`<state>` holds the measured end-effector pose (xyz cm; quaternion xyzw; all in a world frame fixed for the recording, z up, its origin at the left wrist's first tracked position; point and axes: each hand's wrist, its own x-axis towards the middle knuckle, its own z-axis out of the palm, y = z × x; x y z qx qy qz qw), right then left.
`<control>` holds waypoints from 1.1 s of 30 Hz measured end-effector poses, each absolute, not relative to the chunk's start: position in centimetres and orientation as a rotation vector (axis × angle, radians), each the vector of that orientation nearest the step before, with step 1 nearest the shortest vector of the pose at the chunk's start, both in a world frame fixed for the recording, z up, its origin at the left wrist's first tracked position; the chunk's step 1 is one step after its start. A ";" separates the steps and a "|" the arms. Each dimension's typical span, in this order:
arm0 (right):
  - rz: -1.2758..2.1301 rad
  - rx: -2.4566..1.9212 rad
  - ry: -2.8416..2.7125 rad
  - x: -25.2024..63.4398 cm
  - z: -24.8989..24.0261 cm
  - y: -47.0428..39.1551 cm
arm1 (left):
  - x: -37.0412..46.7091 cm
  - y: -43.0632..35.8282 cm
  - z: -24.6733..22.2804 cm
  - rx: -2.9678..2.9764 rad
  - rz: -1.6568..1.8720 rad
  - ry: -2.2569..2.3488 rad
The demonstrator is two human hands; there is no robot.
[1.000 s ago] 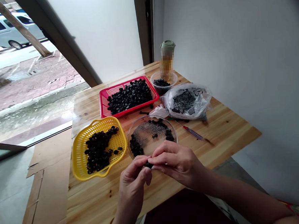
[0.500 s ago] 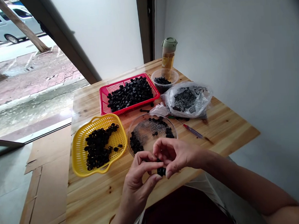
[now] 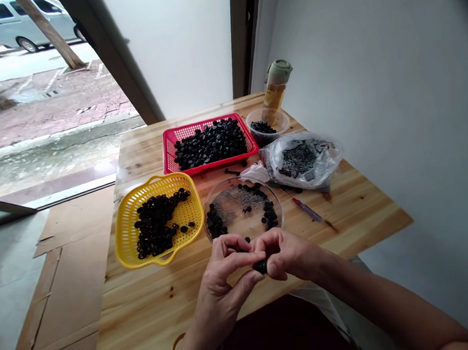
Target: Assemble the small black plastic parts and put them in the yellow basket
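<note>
My left hand [image 3: 232, 270] pinches a small black plastic part [image 3: 260, 267] between thumb and fingers, just above the table's front edge. From the other side my right hand [image 3: 288, 253] closes its thumb and fingertips on the same part; the fingers hide much of it. Right behind both hands lies a clear round tray [image 3: 253, 227] with thin metal pins [image 3: 241, 198] and small round black parts [image 3: 216, 222] around its rim. To the left, a yellow basket [image 3: 120, 232] holds a heap of black parts [image 3: 155, 222].
A red basket [image 3: 169, 147] of black pieces stands at the back, beside a clear bowl [image 3: 250, 124] and a bottle [image 3: 279, 80]. A plastic bag [image 3: 328, 158] of small dark parts lies at right, near a screwdriver [image 3: 307, 210]. A wall borders the right side.
The right hand has come down and its fingers have closed in on the black part beside the left hand. The view has shifted slightly, so the table things appear further right.
</note>
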<state>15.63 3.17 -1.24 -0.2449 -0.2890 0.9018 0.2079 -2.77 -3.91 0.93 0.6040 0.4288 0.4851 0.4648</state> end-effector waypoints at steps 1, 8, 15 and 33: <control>2.506 -0.668 -0.781 15.5 -1.4 3.0 | -2.8 -3.9 0.9 1.475 1.196 1.046; 2.423 -0.684 -0.847 15.5 -1.1 2.1 | -2.3 -3.9 0.5 1.503 1.246 1.148; 2.214 -0.823 -1.196 17.0 2.5 6.0 | -3.2 -4.3 1.4 1.562 1.290 1.325; 0.842 -0.864 -2.768 13.0 -0.1 12.6 | -5.6 -2.0 0.6 1.946 1.012 1.695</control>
